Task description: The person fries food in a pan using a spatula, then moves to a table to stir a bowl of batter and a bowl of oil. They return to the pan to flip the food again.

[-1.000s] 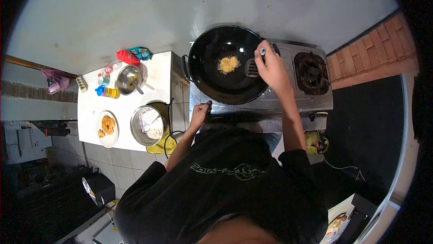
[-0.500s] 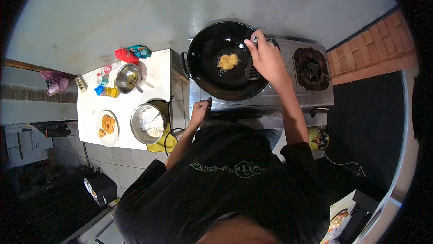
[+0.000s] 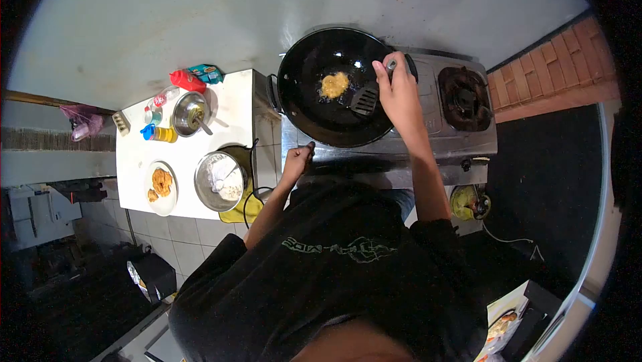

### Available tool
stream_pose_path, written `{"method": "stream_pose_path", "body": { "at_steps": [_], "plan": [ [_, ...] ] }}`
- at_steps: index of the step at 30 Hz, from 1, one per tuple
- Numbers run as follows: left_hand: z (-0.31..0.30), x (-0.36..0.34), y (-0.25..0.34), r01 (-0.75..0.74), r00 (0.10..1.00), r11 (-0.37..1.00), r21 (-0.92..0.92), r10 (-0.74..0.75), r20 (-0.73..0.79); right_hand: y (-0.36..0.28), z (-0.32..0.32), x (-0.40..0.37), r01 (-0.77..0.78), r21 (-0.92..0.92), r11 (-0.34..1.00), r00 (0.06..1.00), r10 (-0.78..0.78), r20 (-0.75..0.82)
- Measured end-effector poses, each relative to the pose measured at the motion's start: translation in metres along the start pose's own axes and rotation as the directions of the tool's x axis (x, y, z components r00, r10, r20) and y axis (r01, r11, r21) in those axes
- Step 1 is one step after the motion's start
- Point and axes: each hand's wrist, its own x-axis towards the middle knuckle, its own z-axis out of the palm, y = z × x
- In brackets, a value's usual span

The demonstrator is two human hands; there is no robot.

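A black wok [image 3: 314,121] with side handles sits on the left burner, and a golden piece of frying food [image 3: 334,85] lies in its oil. My right hand [image 3: 400,91] is closed around the handle of a black slotted spatula [image 3: 364,101]. The spatula's blade is inside the wok, right of the food and apart from it. At the stove's front edge, my left hand [image 3: 297,161] has its fingers closed on a dark stove knob [image 3: 309,147], partly hidden by them.
A second burner [image 3: 464,98] is on the stove's right side. On the white table [image 3: 187,205] at left stand a metal bowl of white flour [image 3: 217,193], a smaller metal bowl [image 3: 182,121] with a spoon, a plate of fried pieces [image 3: 172,205] and several bottles.
My right hand has moved slightly right and down. The spatula blade has shifted left toward the food and now shows its slotted face. The left hand stays at the knob.
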Motion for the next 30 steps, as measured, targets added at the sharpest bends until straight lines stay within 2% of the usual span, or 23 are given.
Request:
{"method": "stream_pose_path", "body": {
  "at_steps": [4,6,8,9,11,12,13,15,16,17,19,20,21,23,27,30],
  "plan": [
    [-0.003,-0.002,0.001,-0.020,1.000,1.000,0.007,0.020,0.010,-0.006,-0.004,-0.001,-0.025,-0.042,0.999,0.997,0.028,0.071],
    [-0.003,-0.002,-0.002,-0.016,1.000,1.000,0.007,0.016,0.024,-0.003,-0.002,-0.002,0.024,-0.015,1.000,0.993,-0.022,0.120],
    [-0.005,-0.002,-0.014,-0.256,0.963,0.960,0.113,0.263,-0.054,0.001,-0.001,-0.005,0.044,0.031,0.999,0.990,-0.048,0.136],
    [-0.005,-0.004,-0.013,-0.252,0.964,0.961,0.112,0.259,-0.055,0.000,-0.002,-0.007,0.060,0.077,0.995,0.986,-0.071,0.153],
    [-0.008,-0.004,-0.011,-0.236,0.937,0.961,0.140,0.264,-0.229,-0.003,-0.007,-0.008,0.067,0.059,0.996,0.982,-0.077,0.172],
    [-0.009,-0.009,0.000,-0.277,0.908,0.918,0.284,0.347,-0.236,-0.005,-0.009,-0.008,0.081,0.041,0.996,0.978,-0.087,0.187],
    [-0.013,-0.005,-0.003,-0.276,0.907,0.919,0.282,0.346,-0.239,-0.005,-0.008,-0.008,0.082,0.042,0.996,0.978,-0.088,0.190],
    [-0.022,0.002,-0.014,-0.274,0.897,0.877,0.394,0.381,-0.224,-0.005,-0.008,-0.005,0.095,-0.017,0.995,0.969,-0.088,0.232],
    [-0.028,0.004,-0.017,-0.309,0.870,0.785,0.536,0.461,-0.174,-0.005,-0.007,-0.004,0.097,-0.016,0.995,0.968,-0.091,0.233],
    [-0.033,0.004,-0.022,-0.311,0.869,0.785,0.536,0.463,-0.175,-0.005,-0.006,-0.003,0.095,0.001,0.995,0.968,-0.092,0.234],
    [-0.037,-0.005,-0.009,-0.227,0.920,0.712,0.665,0.380,-0.093,-0.007,-0.005,-0.003,0.092,0.019,0.996,0.968,-0.094,0.234],
    [-0.043,-0.005,-0.007,-0.180,0.957,0.714,0.677,0.287,-0.049,-0.008,-0.004,-0.004,0.093,0.058,0.994,0.979,-0.102,0.179],
    [-0.045,-0.006,-0.005,-0.179,0.957,0.714,0.677,0.287,-0.050,-0.008,-0.004,-0.005,0.095,0.097,0.991,0.986,-0.107,0.125],
    [-0.048,-0.010,-0.002,-0.129,0.986,0.606,0.785,0.164,0.035,-0.009,-0.005,-0.004,0.092,0.069,0.993,0.985,-0.101,0.137],
    [-0.041,-0.012,0.003,-0.126,0.986,0.551,0.825,0.160,0.044,-0.006,-0.006,-0.002,0.058,0.021,0.998,0.980,-0.061,0.190],
    [-0.040,-0.010,0.000,-0.138,0.976,0.498,0.856,0.215,0.033,-0.008,-0.006,-0.005,0.065,0.031,0.997,0.986,-0.069,0.150]
  ]
}}
